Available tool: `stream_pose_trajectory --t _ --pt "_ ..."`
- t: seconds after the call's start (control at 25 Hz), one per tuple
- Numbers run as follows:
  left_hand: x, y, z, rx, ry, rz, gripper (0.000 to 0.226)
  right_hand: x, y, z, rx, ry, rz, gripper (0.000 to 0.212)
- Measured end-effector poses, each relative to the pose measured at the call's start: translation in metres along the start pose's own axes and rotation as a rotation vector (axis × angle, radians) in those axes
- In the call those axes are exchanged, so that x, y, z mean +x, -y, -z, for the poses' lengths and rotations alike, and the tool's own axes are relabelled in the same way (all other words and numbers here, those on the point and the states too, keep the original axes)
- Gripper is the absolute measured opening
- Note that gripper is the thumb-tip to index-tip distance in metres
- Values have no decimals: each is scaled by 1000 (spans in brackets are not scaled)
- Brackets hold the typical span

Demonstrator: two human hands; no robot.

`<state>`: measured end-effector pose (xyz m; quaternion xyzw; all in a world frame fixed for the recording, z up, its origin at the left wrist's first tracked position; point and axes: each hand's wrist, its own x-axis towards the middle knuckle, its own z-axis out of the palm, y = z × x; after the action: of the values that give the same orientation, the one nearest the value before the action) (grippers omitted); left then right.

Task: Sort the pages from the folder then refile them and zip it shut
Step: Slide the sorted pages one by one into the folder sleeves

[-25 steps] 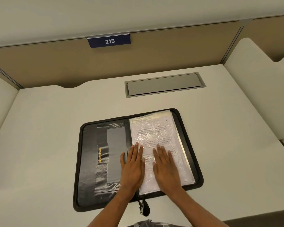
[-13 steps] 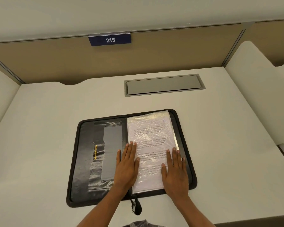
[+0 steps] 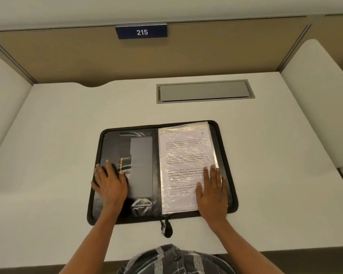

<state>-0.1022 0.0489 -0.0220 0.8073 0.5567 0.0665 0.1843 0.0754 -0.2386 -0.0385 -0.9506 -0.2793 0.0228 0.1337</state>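
Observation:
A black zip folder (image 3: pixel 227 155) lies open and flat on the white desk (image 3: pixel 67 135). Its right half holds a stack of printed pages in clear plastic sleeves (image 3: pixel 184 161), the top one marked 2. The left half shows black pockets with a small yellow label (image 3: pixel 121 165). My left hand (image 3: pixel 110 183) rests flat on the left cover near its outer edge. With straight fingers, my right hand (image 3: pixel 212 191) lies flat on the lower right corner of the pages. The zipper pull (image 3: pixel 163 227) hangs off the folder's near edge at the spine.
A grey cable hatch (image 3: pixel 204 91) is set into the desk behind the folder. Beige partition walls with a blue 215 sign (image 3: pixel 141 32) close the back, and white side panels (image 3: pixel 315 91) flank the desk. My checked clothing (image 3: pixel 172 260) shows at the near edge.
My left hand slid from the pages' inner edge across to the left cover. My right hand stayed on the pages' lower right corner. The view shifted.

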Motion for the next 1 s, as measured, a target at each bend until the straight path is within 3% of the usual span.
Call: stream_pose_trajectory --t 0.28,0.44,0.56,0.76,1.0 --pt "17 21 33 -135 52 123 78 0 0 0 -13 -23 4 65" --pt "39 24 59 -424 63 318 77 -1 1 0 -26 -14 -3 64" --pt "44 15 80 -574 93 413 64 -1 1 0 -35 -1 -8 65" --pt "56 13 114 -585 83 305 34 -1 2 2 -25 -17 -6 65" --pt "47 -18 155 -559 34 48 19 3 1 3 7 58 -10 66"
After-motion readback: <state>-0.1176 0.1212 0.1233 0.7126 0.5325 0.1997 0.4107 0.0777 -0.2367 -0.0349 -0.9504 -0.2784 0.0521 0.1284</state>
